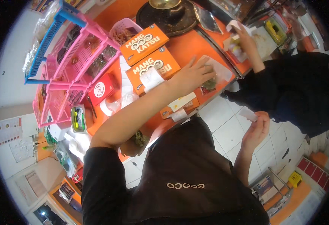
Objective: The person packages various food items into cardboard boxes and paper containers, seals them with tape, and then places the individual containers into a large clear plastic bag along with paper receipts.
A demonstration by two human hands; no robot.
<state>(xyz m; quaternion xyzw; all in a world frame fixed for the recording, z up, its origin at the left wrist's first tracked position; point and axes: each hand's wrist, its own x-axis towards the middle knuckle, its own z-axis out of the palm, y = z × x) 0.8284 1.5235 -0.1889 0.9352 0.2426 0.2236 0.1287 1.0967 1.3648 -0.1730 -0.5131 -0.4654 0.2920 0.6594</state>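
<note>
My left hand [195, 76] stretches across the orange counter, its fingers apart. Beneath and beside its fingertips lies a clear plastic bag [210, 84] with something green inside. My right hand [258, 126] is raised over the floor side, fingers pinching a small white slip of paper [248, 113]. Left of my left hand are two orange cardboard boxes, a farther one [145, 44] and a nearer one [136, 77], with a crumpled white paper [151, 79] on the nearer. Below my left forearm, pale paper [182, 101] rests on another orange box [193, 106].
Pink stacked baskets [82, 54] with packets stand at the left, beside a red box [103, 89] and a tray of markers [78, 119]. A round black griddle [167, 18] sits at the back. At right, a co-worker's hand [247, 44] handles white paper over food.
</note>
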